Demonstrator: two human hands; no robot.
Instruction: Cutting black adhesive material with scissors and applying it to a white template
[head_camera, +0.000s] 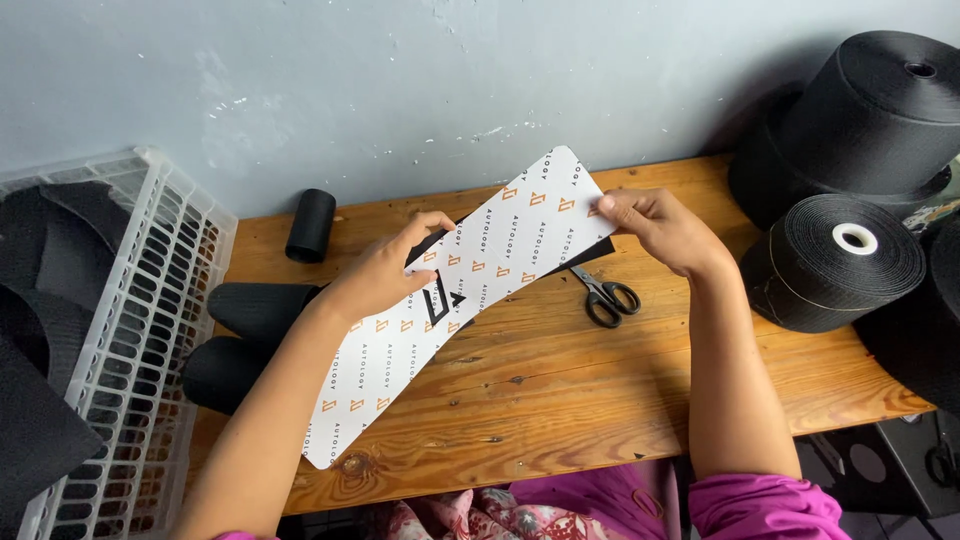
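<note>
Fingers (612, 205) of the right hand (660, 232) are pinched tight on the upper end of the long white printed card (455, 300), thumb on top, while the left hand (385, 272) clamps the card near its middle, fingers curled over the near edge and thumb pressed on the face. The card hangs in the air between both hands, tilted, its lower end reaching down to the front of the wooden tabletop (560, 390). It is a narrow waisted strip, white, scattered with small orange marks and grey lettering, with one bold black angular emblem at the waist; a black layer peeks out behind its upper edge. To do this well, I'd say keep both grips even and the strip taut, so card and dark backing stay lined up edge to edge and nothing creases. Just beyond the card, black-handled scissors (606, 296) lie flat on the wood, near the right wrist. Farther back a small black roll (311, 225) stands by the wall. At the left edge, black folded bands (250, 340) rest beside a white plastic crate (150, 330). Off to the right, big spools of black webbing (840, 262) are stacked, one with a white core.
</note>
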